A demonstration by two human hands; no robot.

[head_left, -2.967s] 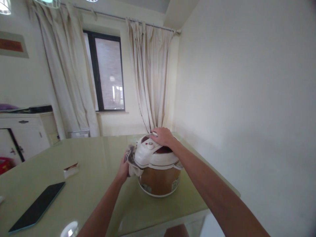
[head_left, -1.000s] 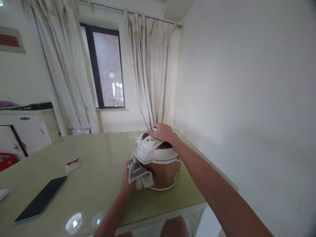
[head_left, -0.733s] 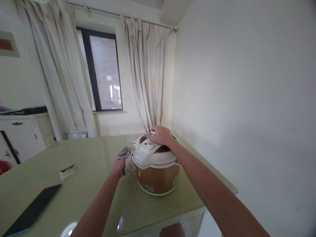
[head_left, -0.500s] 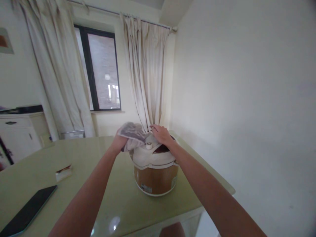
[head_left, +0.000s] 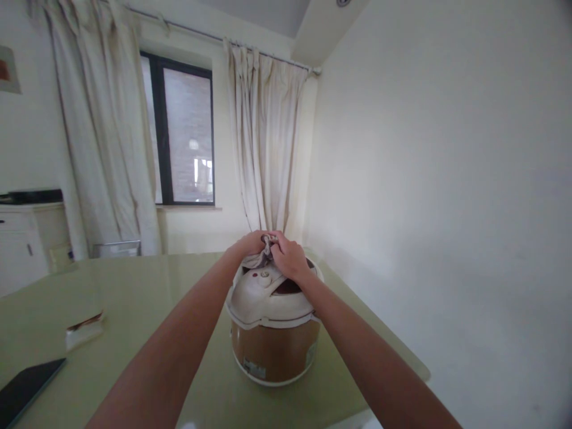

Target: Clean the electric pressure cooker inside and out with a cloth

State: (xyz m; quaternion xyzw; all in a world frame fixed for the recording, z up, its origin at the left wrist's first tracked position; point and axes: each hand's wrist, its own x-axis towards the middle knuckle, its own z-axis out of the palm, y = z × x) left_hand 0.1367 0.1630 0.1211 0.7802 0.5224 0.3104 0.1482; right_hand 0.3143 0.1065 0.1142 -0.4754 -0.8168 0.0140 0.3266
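Note:
A round pressure cooker (head_left: 274, 348) with a brown body and a white lid (head_left: 252, 301) stands on the pale green table. On top of the lid are a round white knob (head_left: 264, 278) and a small red dot. My left hand (head_left: 252, 242) is closed on a crumpled greyish cloth (head_left: 259, 259) at the far side of the lid. My right hand (head_left: 288, 256) rests close beside it, its fingers curled at the cloth's upper end and the lid's top. Part of the cloth is hidden behind the hands.
On the table (head_left: 147, 298) lie a dark flat tablet-like slab (head_left: 31, 387) and a small whitish packet (head_left: 84, 330) at the left. A white wall (head_left: 424, 208) rises along the right side. Curtains (head_left: 272, 143) and a cabinet (head_left: 22, 238) stand beyond.
My left hand has brought the cloth rightward to my right hand over the lid; the cloth is now bunched. The view has shifted, so the cooker appears lower.

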